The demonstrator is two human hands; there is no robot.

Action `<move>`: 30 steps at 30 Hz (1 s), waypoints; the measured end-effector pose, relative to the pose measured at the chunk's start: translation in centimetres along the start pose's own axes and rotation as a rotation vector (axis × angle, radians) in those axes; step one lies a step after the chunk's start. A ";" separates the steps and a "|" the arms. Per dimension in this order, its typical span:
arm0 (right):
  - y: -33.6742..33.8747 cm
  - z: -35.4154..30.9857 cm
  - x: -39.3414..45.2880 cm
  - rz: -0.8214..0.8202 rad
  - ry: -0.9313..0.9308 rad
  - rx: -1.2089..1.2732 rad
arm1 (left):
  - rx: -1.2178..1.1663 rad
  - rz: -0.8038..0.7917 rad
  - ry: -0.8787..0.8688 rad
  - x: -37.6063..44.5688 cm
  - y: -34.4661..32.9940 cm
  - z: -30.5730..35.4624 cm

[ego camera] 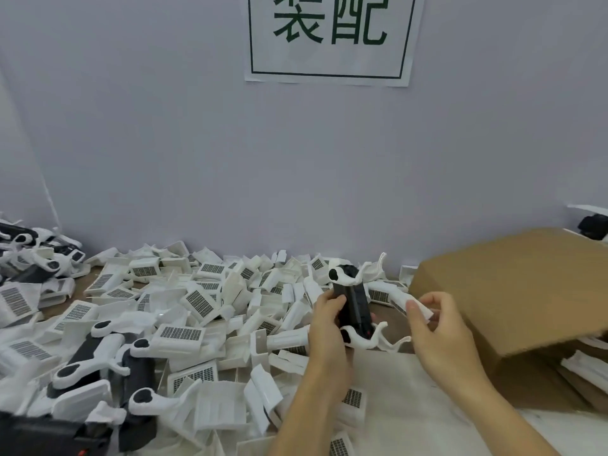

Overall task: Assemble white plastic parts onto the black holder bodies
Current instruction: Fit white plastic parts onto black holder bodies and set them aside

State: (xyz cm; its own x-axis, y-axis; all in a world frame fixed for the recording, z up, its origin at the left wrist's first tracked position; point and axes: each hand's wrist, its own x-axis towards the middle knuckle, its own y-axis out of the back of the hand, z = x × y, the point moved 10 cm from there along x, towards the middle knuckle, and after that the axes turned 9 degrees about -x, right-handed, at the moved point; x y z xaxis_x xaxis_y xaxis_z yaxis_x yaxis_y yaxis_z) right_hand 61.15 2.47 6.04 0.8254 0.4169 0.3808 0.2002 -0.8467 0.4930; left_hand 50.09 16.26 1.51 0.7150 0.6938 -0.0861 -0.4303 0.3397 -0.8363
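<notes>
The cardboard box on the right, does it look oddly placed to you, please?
Somewhat: the cardboard box sits tilted, its near edge raised above white parts stacked beneath it. Otherwise the loose white pieces simply lie heaped across the table; nothing looks damaged.

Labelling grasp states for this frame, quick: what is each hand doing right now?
Left hand: grips the black holder body.
Right hand: pinches a white plastic part between thumb and fingers.
</notes>
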 end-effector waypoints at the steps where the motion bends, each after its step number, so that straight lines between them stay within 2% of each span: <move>1: 0.4 0.2 -0.4 0.006 -0.033 0.053 | 0.022 -0.003 -0.011 0.0 -0.1 -0.1; 5: 1.8 1.8 -2.0 0.059 -0.116 0.219 | 0.096 -0.009 -0.028 -0.3 -0.5 -0.8; 10: 1.3 2.9 -2.2 0.029 -0.111 0.323 | 0.218 -0.148 -0.048 -0.6 -1.8 -1.4; 16: 2.1 2.7 -1.1 0.041 -0.055 0.410 | 0.263 -0.105 -0.075 -0.5 -1.4 -1.8; 19: 2.3 2.1 -1.0 0.035 -0.018 0.386 | 0.273 -0.087 -0.077 -0.6 -1.3 -1.8; 22: 3.6 1.1 -1.0 0.107 0.036 0.280 | 0.273 -0.029 -0.083 -0.4 -0.7 -1.6; 25: 5.1 -0.7 -1.0 0.185 0.124 0.128 | 0.403 0.038 -0.137 0.0 0.1 -1.3; 27: 5.1 -1.9 -0.8 0.165 0.175 0.066 | 0.450 0.017 -0.133 -0.1 -0.1 -1.5; 30: 3.5 -2.2 -0.7 0.048 0.149 0.039 | 0.362 -0.005 -0.022 -0.3 -0.4 -2.5</move>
State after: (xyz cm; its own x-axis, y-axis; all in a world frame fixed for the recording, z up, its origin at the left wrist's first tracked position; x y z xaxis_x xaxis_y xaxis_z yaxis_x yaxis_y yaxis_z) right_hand 60.15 -0.07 9.22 0.7478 0.4178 0.5160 0.1852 -0.8776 0.4422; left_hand 51.45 14.34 0.54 0.7073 0.7037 -0.0674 -0.5968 0.5433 -0.5904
